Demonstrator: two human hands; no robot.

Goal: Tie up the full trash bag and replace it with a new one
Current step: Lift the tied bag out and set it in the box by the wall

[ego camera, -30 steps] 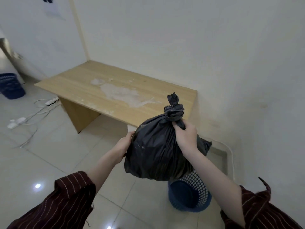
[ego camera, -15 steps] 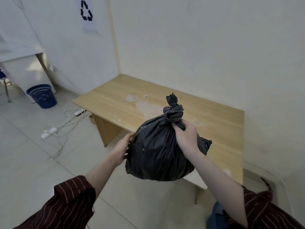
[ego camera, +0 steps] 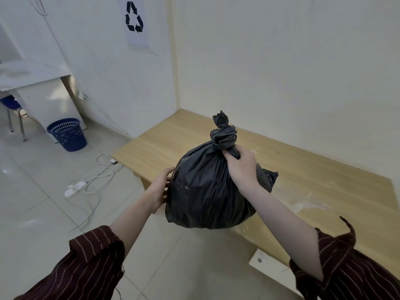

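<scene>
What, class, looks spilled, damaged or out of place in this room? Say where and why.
The light wooden tabletop carries pale, dried-looking smears near its front right part, like an old spill. A white power strip and its loose white cables sprawl across the tiled floor left of the table, a possible trip hazard.

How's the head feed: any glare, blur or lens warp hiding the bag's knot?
Head view: soft, even light, no hard shadows; the knot of the black trash bag reads sharp, right hand gripping just under it, left hand flat against its side; faint glare only on the floor tiles at left; wide-angle warp tilts the wall corner.
</scene>
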